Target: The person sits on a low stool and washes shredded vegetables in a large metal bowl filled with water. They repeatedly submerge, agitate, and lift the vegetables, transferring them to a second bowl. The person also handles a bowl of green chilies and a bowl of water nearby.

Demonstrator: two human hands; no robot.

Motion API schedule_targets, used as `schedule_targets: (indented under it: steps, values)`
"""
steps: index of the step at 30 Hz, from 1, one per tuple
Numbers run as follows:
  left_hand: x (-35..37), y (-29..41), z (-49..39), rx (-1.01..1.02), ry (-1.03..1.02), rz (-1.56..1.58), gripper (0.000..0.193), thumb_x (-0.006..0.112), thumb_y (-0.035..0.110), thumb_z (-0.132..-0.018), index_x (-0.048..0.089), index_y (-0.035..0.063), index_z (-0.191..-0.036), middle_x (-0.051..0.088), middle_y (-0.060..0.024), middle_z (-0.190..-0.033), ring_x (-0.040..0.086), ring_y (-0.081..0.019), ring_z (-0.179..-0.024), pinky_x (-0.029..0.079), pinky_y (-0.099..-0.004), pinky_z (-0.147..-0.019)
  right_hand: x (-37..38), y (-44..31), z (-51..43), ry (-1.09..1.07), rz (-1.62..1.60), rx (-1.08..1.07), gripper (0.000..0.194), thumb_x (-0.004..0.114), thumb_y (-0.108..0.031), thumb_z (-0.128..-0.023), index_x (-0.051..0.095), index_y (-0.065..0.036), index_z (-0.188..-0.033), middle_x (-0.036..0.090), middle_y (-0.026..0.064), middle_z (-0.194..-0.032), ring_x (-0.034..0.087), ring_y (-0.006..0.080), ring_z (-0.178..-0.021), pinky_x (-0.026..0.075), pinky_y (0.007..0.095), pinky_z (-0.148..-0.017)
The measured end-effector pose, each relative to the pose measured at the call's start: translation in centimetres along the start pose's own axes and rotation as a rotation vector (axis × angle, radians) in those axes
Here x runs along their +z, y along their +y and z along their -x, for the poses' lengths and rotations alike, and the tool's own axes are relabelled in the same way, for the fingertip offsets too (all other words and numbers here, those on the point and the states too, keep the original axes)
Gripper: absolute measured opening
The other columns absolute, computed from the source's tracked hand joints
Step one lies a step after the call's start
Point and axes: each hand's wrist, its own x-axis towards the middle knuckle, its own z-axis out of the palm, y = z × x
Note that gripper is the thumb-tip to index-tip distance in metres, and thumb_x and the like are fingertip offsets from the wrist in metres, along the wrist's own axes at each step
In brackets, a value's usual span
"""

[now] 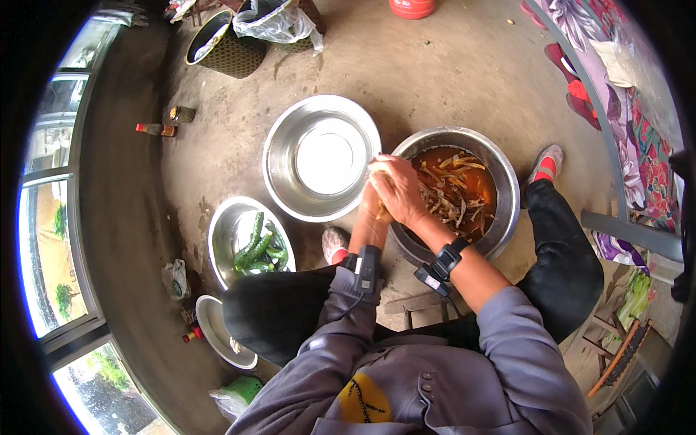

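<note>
My right hand (399, 187) is clasped over my left hand (374, 197), mostly covering its fingers. Between them shows a bit of yellowish-brown strips (384, 211), largely hidden by the palms. Both hands are over the gap where two metal basins meet. On the right, a steel basin (508, 171) holds reddish-brown liquid (481, 178) with many soaked, brownish food strips (454, 198) in it, perhaps dried vegetable. To the left is a shiny, wide steel basin (280, 155) with a bright bare bottom.
Green cucumbers (255, 250) lie in a metal bowl (218, 239) by my left knee. Behind it are a smaller bowl (209, 321) and a jar (181, 114) beside a red-capped bottle (157, 129). Bins (231, 51) stand at the far left; a metal-framed bed or bench (614, 136) borders the right.
</note>
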Motion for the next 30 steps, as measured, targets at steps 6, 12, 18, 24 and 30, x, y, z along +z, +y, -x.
schedule_targets:
  steps: [6,12,18,24,30]
  values:
    - [1.8,8.7,1.9,0.090,-0.040,0.107,0.037,0.030,0.031,-0.094,0.054,0.0070,-0.109,0.059,-0.0108,-0.104,0.058,-0.0258,-0.092,0.048,-0.0395,-0.082,6.1,-2.2,-2.1,-0.138,-0.271,0.307,0.042,0.050,-0.032,-0.086,0.045,-0.005,-0.119,0.046,0.0183,-0.121,0.044,0.0321,-0.113,0.034,0.0373,-0.095]
    - [0.4,12.9,0.3,0.165,0.087,0.216,0.043,0.028,0.035,-0.091,0.049,0.0067,-0.117,0.051,-0.0155,-0.117,0.050,-0.0332,-0.105,0.041,-0.0491,-0.089,6.9,-2.6,-1.1,-0.167,-1.001,1.133,0.059,0.044,-0.047,-0.087,0.031,-0.013,-0.133,0.038,0.0078,-0.130,0.039,0.0191,-0.116,0.033,0.0366,-0.093]
    - [0.1,15.0,0.1,0.313,0.490,0.149,0.052,0.035,0.029,-0.089,0.019,0.0079,-0.133,0.019,-0.0210,-0.136,0.022,-0.0396,-0.126,0.026,-0.0577,-0.099,5.5,-0.8,-0.8,0.023,-1.129,1.121,0.047,0.049,-0.036,-0.088,0.041,-0.004,-0.122,0.045,0.0111,-0.122,0.043,0.0237,-0.115,0.040,0.0378,-0.090]
    - [0.7,15.0,0.1,0.374,0.518,0.018,0.051,0.034,0.028,-0.090,0.022,-0.0024,-0.129,0.022,-0.0225,-0.137,0.031,-0.0363,-0.124,0.031,-0.0491,-0.100,0.5,2.2,-0.5,0.033,-0.917,1.146,0.023,0.054,-0.022,-0.086,0.053,-0.004,-0.100,0.060,0.0080,-0.094,0.059,0.0170,-0.085,0.049,0.0297,-0.072]
    - [6.3,8.1,-0.4,0.223,0.115,-0.150,0.043,0.036,0.025,-0.090,0.038,-0.0067,-0.119,0.045,-0.0235,-0.120,0.044,-0.0345,-0.114,0.036,-0.0427,-0.098,-6.9,8.3,1.6,0.018,-0.155,0.949,0.023,0.056,-0.022,-0.081,0.058,-0.002,-0.093,0.063,0.0102,-0.087,0.060,0.0176,-0.078,0.047,0.0296,-0.067]
